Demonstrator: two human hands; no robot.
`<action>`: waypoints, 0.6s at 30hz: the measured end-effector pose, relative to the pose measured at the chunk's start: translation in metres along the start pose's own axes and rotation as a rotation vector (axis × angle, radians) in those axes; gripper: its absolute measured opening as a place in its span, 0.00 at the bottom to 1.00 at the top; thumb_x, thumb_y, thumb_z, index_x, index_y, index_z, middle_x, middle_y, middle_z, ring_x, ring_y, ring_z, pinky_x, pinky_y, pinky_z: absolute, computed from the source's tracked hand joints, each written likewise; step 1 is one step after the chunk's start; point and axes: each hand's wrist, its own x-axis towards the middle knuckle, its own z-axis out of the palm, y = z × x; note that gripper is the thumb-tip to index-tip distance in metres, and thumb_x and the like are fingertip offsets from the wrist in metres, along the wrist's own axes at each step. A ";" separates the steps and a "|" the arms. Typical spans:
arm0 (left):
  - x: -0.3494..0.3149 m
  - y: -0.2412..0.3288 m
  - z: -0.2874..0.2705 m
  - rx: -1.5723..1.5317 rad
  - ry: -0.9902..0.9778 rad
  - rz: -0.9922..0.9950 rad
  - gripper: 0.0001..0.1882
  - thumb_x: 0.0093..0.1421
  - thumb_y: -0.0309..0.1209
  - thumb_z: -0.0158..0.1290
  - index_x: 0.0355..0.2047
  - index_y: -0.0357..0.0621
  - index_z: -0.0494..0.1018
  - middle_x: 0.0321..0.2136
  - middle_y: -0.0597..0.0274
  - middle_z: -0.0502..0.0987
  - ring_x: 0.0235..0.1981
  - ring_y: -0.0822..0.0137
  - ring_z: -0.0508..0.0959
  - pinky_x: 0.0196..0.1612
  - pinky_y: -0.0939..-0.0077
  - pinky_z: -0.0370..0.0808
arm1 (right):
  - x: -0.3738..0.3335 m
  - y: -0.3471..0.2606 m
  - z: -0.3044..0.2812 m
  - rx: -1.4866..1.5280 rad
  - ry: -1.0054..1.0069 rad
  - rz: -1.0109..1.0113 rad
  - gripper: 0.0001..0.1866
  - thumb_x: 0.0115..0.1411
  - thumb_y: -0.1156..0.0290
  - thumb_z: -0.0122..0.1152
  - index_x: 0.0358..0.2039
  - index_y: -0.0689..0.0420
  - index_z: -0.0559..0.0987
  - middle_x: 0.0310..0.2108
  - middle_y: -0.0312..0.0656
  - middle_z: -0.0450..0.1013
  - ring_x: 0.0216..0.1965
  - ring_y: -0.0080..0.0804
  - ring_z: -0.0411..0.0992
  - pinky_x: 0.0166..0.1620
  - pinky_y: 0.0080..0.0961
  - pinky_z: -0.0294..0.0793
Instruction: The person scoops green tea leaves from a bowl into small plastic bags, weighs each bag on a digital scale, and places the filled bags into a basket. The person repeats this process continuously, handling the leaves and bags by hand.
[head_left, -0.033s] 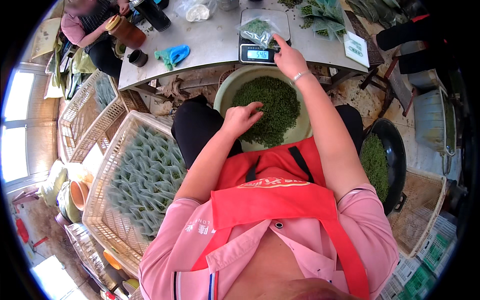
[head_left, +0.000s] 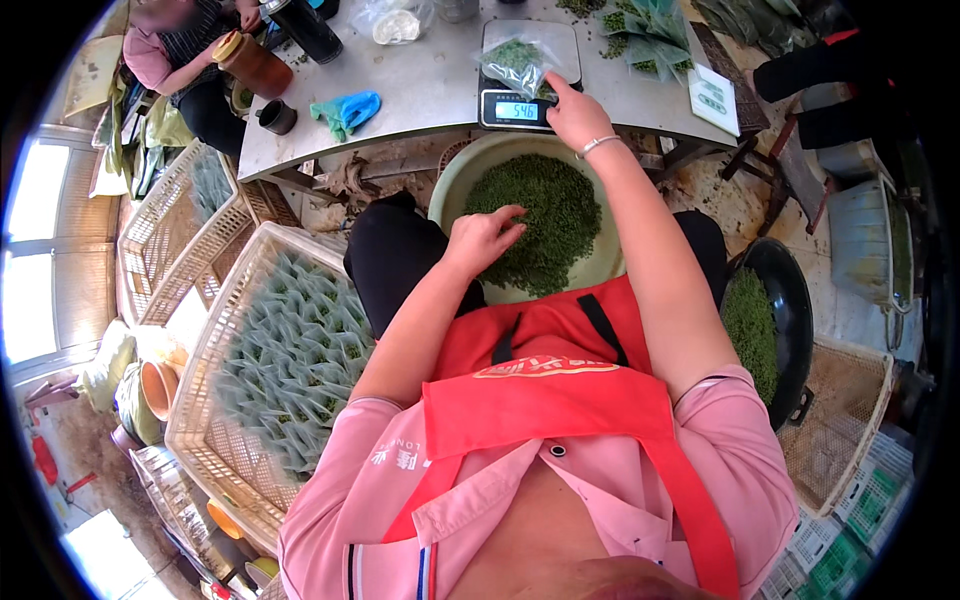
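Note:
A clear plastic bag [head_left: 513, 56] partly filled with small green berries, peppercorn-like, lies on the digital scale [head_left: 530, 108] at the table's front edge. My right hand [head_left: 580, 118] reaches up to its right side. The index finger is stretched out against the bag's edge and the thumb stands apart from it; the other fingers are partly hidden. Below, between my knees, a pale round basin [head_left: 447, 197] holds a heap of loose green berries [head_left: 545, 225]. My left hand [head_left: 482, 240] hovers at the heap's left side, thumb and index finger apart, nothing visible in it.
A crate [head_left: 205, 400] of filled bags stands left; a black pan [head_left: 795, 310] of berries stands right. On the metal table [head_left: 420, 85] lie blue-green gloves [head_left: 345, 112], a brown jar [head_left: 255, 65] and more bags [head_left: 650, 35]. Another person [head_left: 190, 60] sits far left.
My right hand has shifted very slightly to the left beside the bag. The left hand, the bag and the scale look the same.

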 end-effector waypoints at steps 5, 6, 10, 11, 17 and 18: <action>0.002 -0.002 0.002 -0.012 0.005 0.016 0.14 0.56 0.40 0.52 0.41 0.51 0.74 0.22 0.55 0.78 0.27 0.59 0.79 0.31 0.66 0.75 | -0.006 0.021 0.009 0.298 0.079 0.025 0.08 0.54 0.71 0.53 0.35 0.54 0.74 0.23 0.45 0.74 0.24 0.42 0.74 0.30 0.31 0.72; 0.002 -0.003 0.003 -0.012 0.008 0.018 0.14 0.57 0.40 0.52 0.41 0.51 0.74 0.22 0.55 0.78 0.27 0.59 0.79 0.31 0.66 0.75 | -0.017 0.017 0.006 0.464 0.095 0.077 0.05 0.55 0.70 0.54 0.30 0.56 0.75 0.21 0.44 0.73 0.20 0.39 0.73 0.27 0.29 0.71; 0.003 0.003 0.002 -0.014 0.034 0.017 0.13 0.56 0.39 0.52 0.40 0.50 0.74 0.22 0.55 0.78 0.27 0.59 0.79 0.30 0.66 0.75 | -0.031 0.018 0.010 0.455 0.168 0.083 0.07 0.56 0.68 0.53 0.34 0.55 0.75 0.22 0.45 0.74 0.23 0.43 0.73 0.29 0.32 0.72; 0.003 0.005 0.002 -0.014 0.045 0.013 0.13 0.56 0.39 0.52 0.40 0.50 0.74 0.22 0.55 0.78 0.27 0.59 0.79 0.30 0.66 0.75 | -0.028 0.017 0.012 0.411 0.183 0.036 0.08 0.56 0.68 0.53 0.35 0.54 0.75 0.22 0.45 0.74 0.24 0.44 0.73 0.30 0.33 0.72; 0.004 0.001 0.005 0.012 0.034 0.000 0.12 0.55 0.38 0.53 0.39 0.50 0.74 0.22 0.55 0.78 0.26 0.58 0.79 0.29 0.67 0.75 | -0.005 0.023 0.012 0.195 0.171 -0.105 0.08 0.54 0.68 0.55 0.35 0.54 0.75 0.20 0.44 0.73 0.23 0.42 0.73 0.28 0.32 0.71; 0.005 0.000 0.003 0.017 0.040 -0.005 0.12 0.55 0.38 0.53 0.39 0.50 0.74 0.22 0.55 0.78 0.26 0.58 0.79 0.29 0.67 0.75 | -0.012 0.020 0.008 0.301 0.120 -0.035 0.08 0.53 0.69 0.56 0.34 0.55 0.75 0.19 0.44 0.73 0.21 0.39 0.73 0.27 0.31 0.71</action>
